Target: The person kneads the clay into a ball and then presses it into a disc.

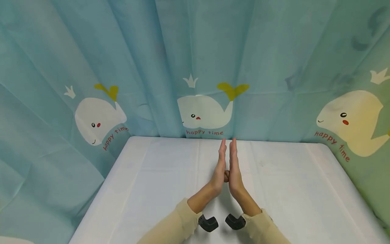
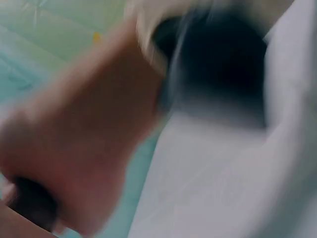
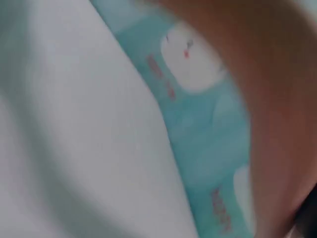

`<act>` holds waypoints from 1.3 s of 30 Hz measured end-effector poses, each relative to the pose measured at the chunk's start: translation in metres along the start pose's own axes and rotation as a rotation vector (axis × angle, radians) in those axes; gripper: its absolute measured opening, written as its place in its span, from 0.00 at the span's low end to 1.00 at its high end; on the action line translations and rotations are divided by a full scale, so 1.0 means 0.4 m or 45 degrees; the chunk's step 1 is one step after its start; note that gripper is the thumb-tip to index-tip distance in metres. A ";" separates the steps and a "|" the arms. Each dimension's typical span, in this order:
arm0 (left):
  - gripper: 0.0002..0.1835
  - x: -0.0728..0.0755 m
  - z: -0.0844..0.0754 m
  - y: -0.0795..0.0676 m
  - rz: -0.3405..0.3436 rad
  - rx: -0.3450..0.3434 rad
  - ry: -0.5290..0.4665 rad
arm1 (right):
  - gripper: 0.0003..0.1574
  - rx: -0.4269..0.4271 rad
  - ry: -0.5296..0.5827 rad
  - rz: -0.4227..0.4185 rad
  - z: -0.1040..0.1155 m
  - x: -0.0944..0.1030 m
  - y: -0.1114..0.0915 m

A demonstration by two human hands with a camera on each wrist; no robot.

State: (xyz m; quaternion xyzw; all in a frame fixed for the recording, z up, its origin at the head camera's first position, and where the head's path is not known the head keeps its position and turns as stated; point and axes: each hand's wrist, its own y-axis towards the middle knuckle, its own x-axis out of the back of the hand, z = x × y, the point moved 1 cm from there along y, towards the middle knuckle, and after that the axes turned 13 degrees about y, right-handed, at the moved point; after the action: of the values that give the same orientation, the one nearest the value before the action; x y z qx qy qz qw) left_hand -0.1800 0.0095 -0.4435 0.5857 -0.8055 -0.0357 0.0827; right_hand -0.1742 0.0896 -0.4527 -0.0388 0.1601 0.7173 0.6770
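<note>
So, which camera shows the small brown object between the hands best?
The head view: the small brown object shows most clearly there, though partly covered. The left wrist view has a blurred dark shape at lower left, likely it; the right wrist view has only a dark patch at its lower right edge, too unclear to identify.

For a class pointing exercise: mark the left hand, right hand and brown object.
Left hand [image 1: 219, 171]: head view, its middle.
Right hand [image 1: 235, 170]: head view, its middle.
Brown object [image 1: 226, 176]: head view, its visible middle.
</note>
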 end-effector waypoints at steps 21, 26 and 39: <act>0.36 -0.012 -0.001 0.005 0.024 -0.151 0.074 | 0.36 0.009 0.144 -0.004 -0.003 0.017 0.004; 0.33 0.006 0.021 0.027 -0.082 -0.080 0.035 | 0.36 0.119 0.075 0.100 0.028 -0.032 -0.024; 0.34 0.009 -0.016 0.005 0.009 -0.072 0.002 | 0.35 0.137 0.059 0.049 -0.009 0.000 0.011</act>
State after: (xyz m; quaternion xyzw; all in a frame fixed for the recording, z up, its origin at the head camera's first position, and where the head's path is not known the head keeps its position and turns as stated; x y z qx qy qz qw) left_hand -0.1819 0.0072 -0.4366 0.5803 -0.8061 -0.0579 0.1001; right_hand -0.1793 0.0883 -0.4552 -0.0160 0.2149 0.7193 0.6605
